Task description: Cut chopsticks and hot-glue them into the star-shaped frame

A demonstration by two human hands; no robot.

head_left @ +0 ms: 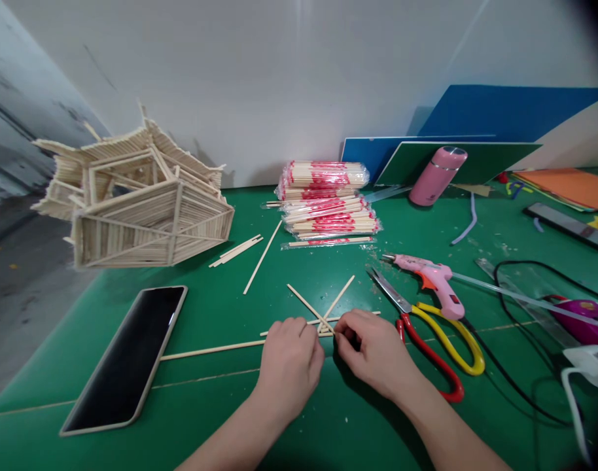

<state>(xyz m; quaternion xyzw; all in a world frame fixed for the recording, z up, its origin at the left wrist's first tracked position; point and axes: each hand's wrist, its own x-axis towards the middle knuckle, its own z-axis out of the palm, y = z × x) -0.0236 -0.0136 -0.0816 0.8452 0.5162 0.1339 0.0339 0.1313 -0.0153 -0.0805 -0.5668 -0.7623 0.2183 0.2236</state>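
On the green table, several thin wooden sticks lie crossed between my hands; one slanting stick (302, 299) and another (342, 293) cross near my fingertips. My left hand (290, 360) is closed, its fingers bent down over the sticks and hiding what they grip. A long stick (205, 351) runs out from beneath it to the left. My right hand (375, 347) pinches the near end of the slanting stick, close to the crossing. Just right of it lie scissors (411, 313) with one red and one yellow handle.
A stick-built house model (174, 222) stands at back left, above a phone (127, 360). Wrapped chopsticks (328, 203) are piled at the back, with loose sticks (262, 258) in front. A pink glue gun (434, 278), its cable, and a pink bottle (436, 176) occupy the right.
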